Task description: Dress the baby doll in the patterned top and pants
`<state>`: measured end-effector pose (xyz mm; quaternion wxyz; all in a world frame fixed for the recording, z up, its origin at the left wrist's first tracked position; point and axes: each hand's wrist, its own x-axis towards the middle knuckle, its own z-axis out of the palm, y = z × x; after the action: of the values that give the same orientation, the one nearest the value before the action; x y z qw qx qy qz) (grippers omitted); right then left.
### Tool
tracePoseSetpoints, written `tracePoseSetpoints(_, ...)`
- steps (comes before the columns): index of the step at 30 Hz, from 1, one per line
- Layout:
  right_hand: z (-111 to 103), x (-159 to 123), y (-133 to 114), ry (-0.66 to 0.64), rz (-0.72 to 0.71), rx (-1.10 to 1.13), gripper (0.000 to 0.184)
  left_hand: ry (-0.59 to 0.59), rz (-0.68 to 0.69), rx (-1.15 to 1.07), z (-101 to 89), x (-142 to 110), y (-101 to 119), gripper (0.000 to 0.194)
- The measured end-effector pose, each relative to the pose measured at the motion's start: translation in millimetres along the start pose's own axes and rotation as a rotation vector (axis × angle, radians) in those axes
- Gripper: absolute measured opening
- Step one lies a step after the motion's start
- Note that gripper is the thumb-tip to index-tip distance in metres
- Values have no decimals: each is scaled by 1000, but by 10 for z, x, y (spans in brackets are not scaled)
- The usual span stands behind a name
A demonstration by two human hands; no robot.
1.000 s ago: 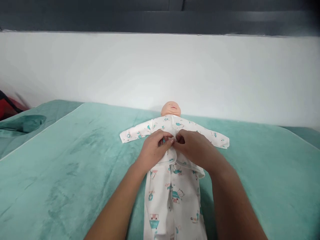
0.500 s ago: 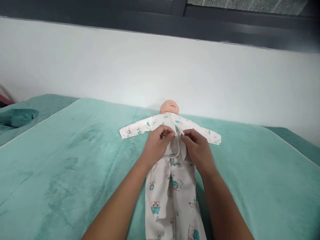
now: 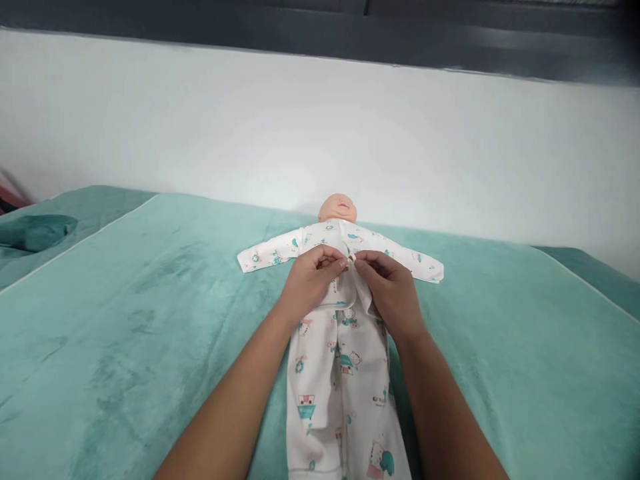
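Observation:
A baby doll (image 3: 338, 208) lies on its back with its head toward the wall. It wears a white printed jacket (image 3: 320, 235) with both sleeves spread out, and matching trousers (image 3: 320, 393) stretch toward me. My left hand (image 3: 316, 277) pinches one front edge of the jacket at chest height. Opposite it, my right hand (image 3: 389, 283) pinches the other front edge. The fingertips of both hands nearly meet over the jacket's front opening. Whatever fastener lies between the fingers is too small to make out. Below the hands, the jacket's lower flaps hang slightly apart.
A teal plush bedspread (image 3: 150, 333) with pale piping covers the surface under the doll. Behind it rises a white wall (image 3: 320, 127), topped by a dark window frame (image 3: 250, 30). A darker teal fold (image 3: 37, 233) lies at the far left.
My right hand has moved left, bringing its edge of the jacket up to my left hand's fingertips. The gap between the two front edges has narrowed. The view has tilted slightly downward.

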<state>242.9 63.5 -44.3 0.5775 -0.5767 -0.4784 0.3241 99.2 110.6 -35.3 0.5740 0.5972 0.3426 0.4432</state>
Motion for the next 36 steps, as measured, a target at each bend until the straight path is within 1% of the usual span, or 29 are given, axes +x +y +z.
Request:
tracePoseSetpoints(5, 1, 5, -2, -18, -5, -41, 26, 1, -8, -63, 1, 20, -34, 16)
tracePoseSetpoints(11, -34, 9, -10, -112, -26, -63, 29, 16, 12, -118, 28, 37, -78, 19)
tracePoseSetpoints(15, -47, 7, -18, -155, -47, -100, 27, 21, 4, -70, 16, 48, -96, 20)
tracePoseSetpoints(19, -42, 9, -24, -186, -78, -157, 24, -9, -10, -49, -4, 50, -95, 26)
tracePoseSetpoints(22, -31, 5, -34, -200, -114, -241, 23, -22, -22, -42, -3, 43, -85, 30)
tracePoseSetpoints(26, -19, -7, -54, -209, -130, -343, 24, -19, -14, -62, 1, 43, -98, 27)
tracePoseSetpoints(32, -24, -8, -42, -213, -110, -258, 31, -26, -30, -193, -28, 48, -104, 30)
tracePoseSetpoints(36, -35, -4, -28, -215, -92, -214, 33, -30, -43, -191, -46, 32, -76, 28)
